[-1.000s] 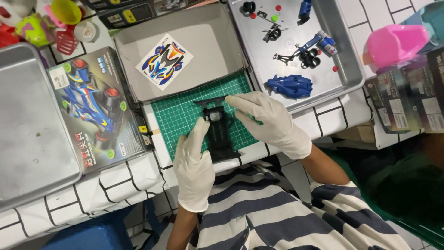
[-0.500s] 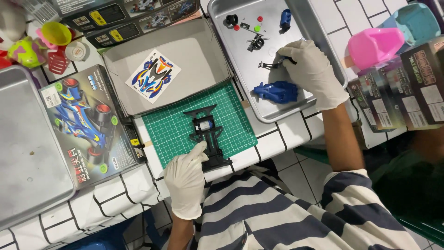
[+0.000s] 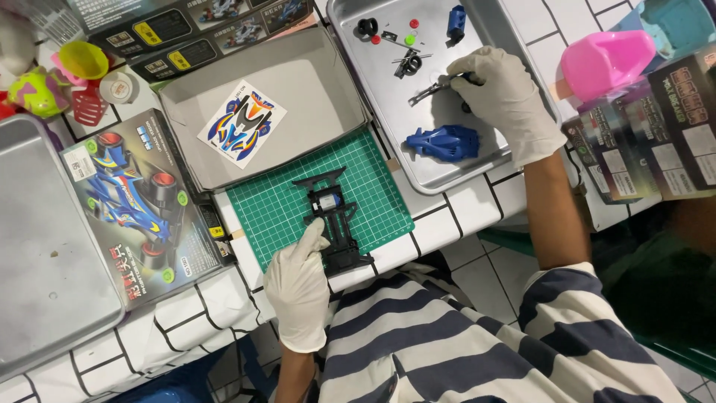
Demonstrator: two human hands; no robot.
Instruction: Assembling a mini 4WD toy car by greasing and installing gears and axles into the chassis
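I see one black chassis (image 3: 334,222) on green mat (image 3: 276,216), long axis running away from me. Left hand (image 3: 298,287) fingers flat against it. Right hand (image 3: 506,97) fingers pinch one thin metal part (image 3: 426,91) in tray (image 3: 440,175); one blue body shell (image 3: 445,141).

A single head-worn camera looks almost straight down from above the person's striped chest onto a white tiled table (image 3: 447,216). It sits fairly close, taking in the green cutting mat (image 3: 276,209) at centre. No second view overlaps.
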